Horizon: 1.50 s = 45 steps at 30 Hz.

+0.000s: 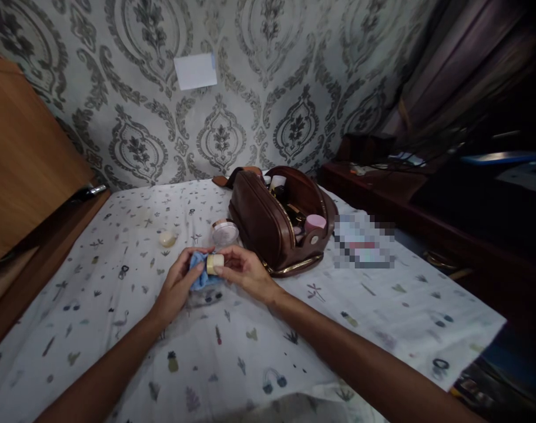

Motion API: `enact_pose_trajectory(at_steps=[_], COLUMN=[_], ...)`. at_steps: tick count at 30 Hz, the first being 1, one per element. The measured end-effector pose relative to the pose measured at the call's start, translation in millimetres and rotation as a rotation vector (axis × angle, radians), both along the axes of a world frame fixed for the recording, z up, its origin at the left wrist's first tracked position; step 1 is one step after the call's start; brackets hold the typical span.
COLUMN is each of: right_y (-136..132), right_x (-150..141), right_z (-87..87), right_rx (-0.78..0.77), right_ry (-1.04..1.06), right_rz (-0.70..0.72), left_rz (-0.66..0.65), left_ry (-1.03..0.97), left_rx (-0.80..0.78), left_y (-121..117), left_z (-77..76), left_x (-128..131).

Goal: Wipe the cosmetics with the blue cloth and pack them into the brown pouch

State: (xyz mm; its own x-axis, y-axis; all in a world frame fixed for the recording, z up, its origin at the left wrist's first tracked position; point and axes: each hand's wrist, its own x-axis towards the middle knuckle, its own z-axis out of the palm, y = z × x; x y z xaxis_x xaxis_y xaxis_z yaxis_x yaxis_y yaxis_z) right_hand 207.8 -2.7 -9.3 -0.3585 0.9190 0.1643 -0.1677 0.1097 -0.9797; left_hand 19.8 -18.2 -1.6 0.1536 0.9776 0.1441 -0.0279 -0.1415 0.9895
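Observation:
My left hand (pixel 180 277) is closed on a crumpled blue cloth (pixel 200 281), which presses against the side of a small pale-yellow jar (pixel 215 264) with a whitish lid. The fingers of my right hand (pixel 247 271) grip that jar from the other side. Just beyond my hands a round clear compact (pixel 224 232) with a pinkish-gold rim lies on the patterned cloth. Beside it stands an open brown leather toiletry bag (pixel 268 229), its zip undone. Inside are a pink-lidded jar (pixel 315 222), a white container (pixel 278 182) and other items too dark to make out.
A small cream-coloured item (pixel 167 239) lies left of the compact. White printed cloth (pixel 224 364) covers the table. Wooden furniture (pixel 34 158) borders the left, a patterned wall the back. On the right, a dark red surface (pixel 360 182) holds cables; a blurred-out patch (pixel 364 242) sits near the bag.

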Motion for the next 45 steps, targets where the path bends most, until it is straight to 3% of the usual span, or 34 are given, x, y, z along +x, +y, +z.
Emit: enact_pose_trajectory(at_steps=[3, 7, 9, 12, 15, 19, 22, 26, 30, 36, 45], right_y=[-1, -3, -4, -4, -3, -2, -4, -5, -5, -5, -6], right_x=[0, 1, 1, 0, 0, 1, 0, -2, -2, 0, 3], right_z=[1.7, 5.1, 6.5, 7.1, 6.9, 6.6, 5.4, 2.6, 1.5, 2.5, 1.6], right_rx=[-0.026, -0.056, -0.068, -0.083, -0.096, -0.125, -0.132, -0.076, -0.035, -0.011, 0.000], right_ry=[0.015, 0.031, 0.026, 0.028, 0.041, 0.065, 0.080, 0.060, 0.050, 0.009, -0.149], right_rz=[-0.019, 0.000, 0.017, 0.023, 0.007, 0.013, 0.031, 0.052, 0.031, 0.025, 0.007], left_rz=[0.118, 0.330, 0.371, 0.302, 0.132, -0.039, -0.007, 0.077, 0.009, -0.071, -0.033], left_ry=[0.057, 0.262, 0.319, 0.246, 0.174, 0.227, 0.323, 0.300, 0.302, 0.331, 0.296], left_rx=[0.023, 0.176, 0.194, 0.177, 0.258, 0.347, 0.312, 0.184, 0.092, 0.080, 0.066], left_y=[3, 1, -2, -8, -9, -9, -10, -11, -9, -6, -9], left_z=[0.3, 9.8, 14.2, 13.1, 4.9, 1.9, 8.0, 11.7, 8.3, 8.4, 9.3], left_x=[-3, -5, -5, -4, -6, -6, -3, 2, 3, -1, 2])
